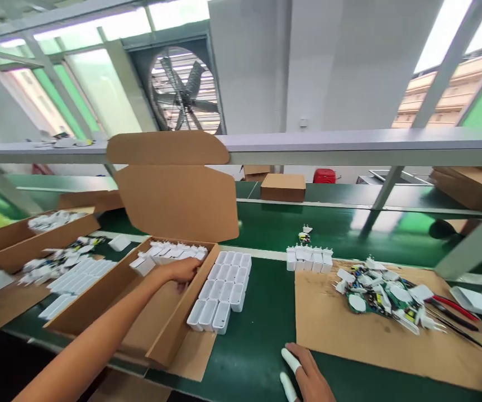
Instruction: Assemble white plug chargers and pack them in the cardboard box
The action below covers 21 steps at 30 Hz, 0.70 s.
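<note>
My left hand (184,271) reaches into an open cardboard box (142,318), at the right end of a row of white plug-in adapters (171,251) along its back. Its fingers curl downward and look closed; what they hold, if anything, is hidden. Just right of the box stands a block of white open plastic cases (224,279) in rows. My right hand (308,374) is low over the green table's front part, holding nothing, fingers apart, with white covers on two fingertips. Ahead of it is a short row of white adapters (310,258).
On a cardboard sheet (328,329) at right lie a pile of circuit boards with white plug parts (385,296) and red-handled pliers (454,307). Left are more white cases (84,273), loose boards and another box (35,234). A shelf beam (349,139) crosses overhead.
</note>
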Available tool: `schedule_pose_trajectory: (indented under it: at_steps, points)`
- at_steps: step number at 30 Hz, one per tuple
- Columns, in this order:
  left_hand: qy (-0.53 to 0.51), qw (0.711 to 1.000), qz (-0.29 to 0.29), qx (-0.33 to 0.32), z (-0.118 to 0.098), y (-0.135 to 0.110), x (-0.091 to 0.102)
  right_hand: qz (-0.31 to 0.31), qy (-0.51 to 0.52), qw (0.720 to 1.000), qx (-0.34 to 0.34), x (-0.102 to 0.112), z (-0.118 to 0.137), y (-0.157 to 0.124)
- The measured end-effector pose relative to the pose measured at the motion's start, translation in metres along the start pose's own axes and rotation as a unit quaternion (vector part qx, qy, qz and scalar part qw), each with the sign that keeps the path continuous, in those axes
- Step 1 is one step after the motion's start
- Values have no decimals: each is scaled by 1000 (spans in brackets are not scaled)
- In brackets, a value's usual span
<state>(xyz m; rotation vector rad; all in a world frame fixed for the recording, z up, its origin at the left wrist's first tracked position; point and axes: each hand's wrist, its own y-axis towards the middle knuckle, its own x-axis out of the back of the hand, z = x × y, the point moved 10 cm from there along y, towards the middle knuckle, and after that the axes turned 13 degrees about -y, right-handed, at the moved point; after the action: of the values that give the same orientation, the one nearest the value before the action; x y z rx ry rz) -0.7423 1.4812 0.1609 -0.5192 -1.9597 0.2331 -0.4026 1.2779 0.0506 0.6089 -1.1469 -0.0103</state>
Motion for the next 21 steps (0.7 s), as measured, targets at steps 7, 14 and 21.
schedule_pose_trajectory:
  at_steps: [7, 14, 21]
  points:
    - [-32, 980, -117, -157, -109, -2, 69, 27, 13, 998, 59, -8, 2, 3]
    - [32, 972, -50, -226, -218, 91, -46, 50, 65, 997, 5, -2, 0, 5]
    - [60, 972, -46, -221, -269, 139, -87, 19, 77, 996, -41, 15, -2, 7]
